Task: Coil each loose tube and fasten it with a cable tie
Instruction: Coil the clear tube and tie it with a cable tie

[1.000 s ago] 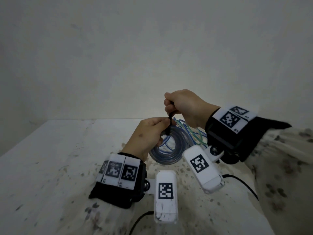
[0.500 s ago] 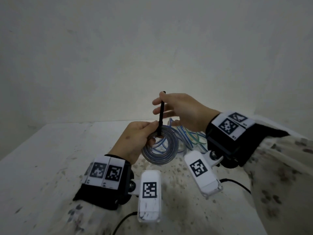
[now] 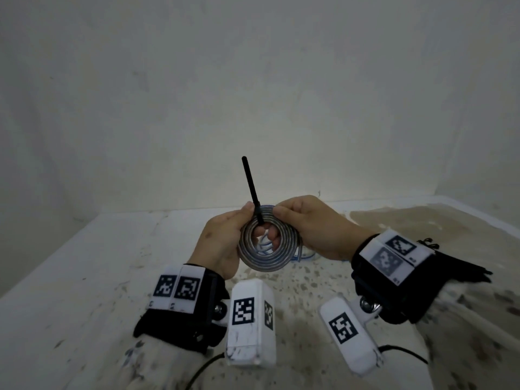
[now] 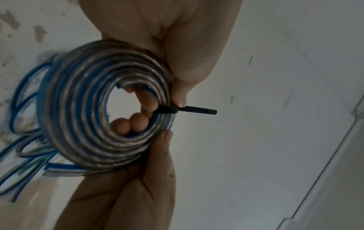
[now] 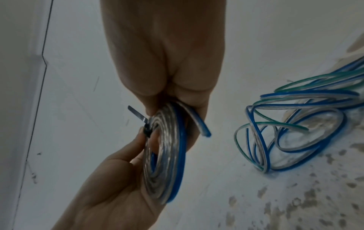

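Observation:
A coil of clear tube with a blue stripe [image 3: 264, 263] [image 4: 78, 116] [image 5: 169, 163] is held upright between both hands above the table. A black cable tie [image 3: 250, 187] [image 4: 197, 111] [image 5: 138, 115] is cinched round its top, and the tail stands up free. My left hand [image 3: 247, 213] grips the coil's left side, thumb pressed beside the tie head. My right hand [image 3: 281, 214] grips the right side, with its thumb on the front and fingertips through the centre hole. The tube's cut end [image 5: 204, 132] pokes out under the right hand.
A tangle of loose blue-striped and green-striped tubes [image 5: 295, 124] [image 3: 302, 256] lies on the speckled white table [image 3: 112, 277] just behind and right of the coil. A pale wall [image 3: 253, 94] closes the back. A brownish patch [image 3: 422, 218] covers the table's far right.
The right hand pulled the tie's tail upward, then let it go and came down to grip the coil. The tail now stands free.

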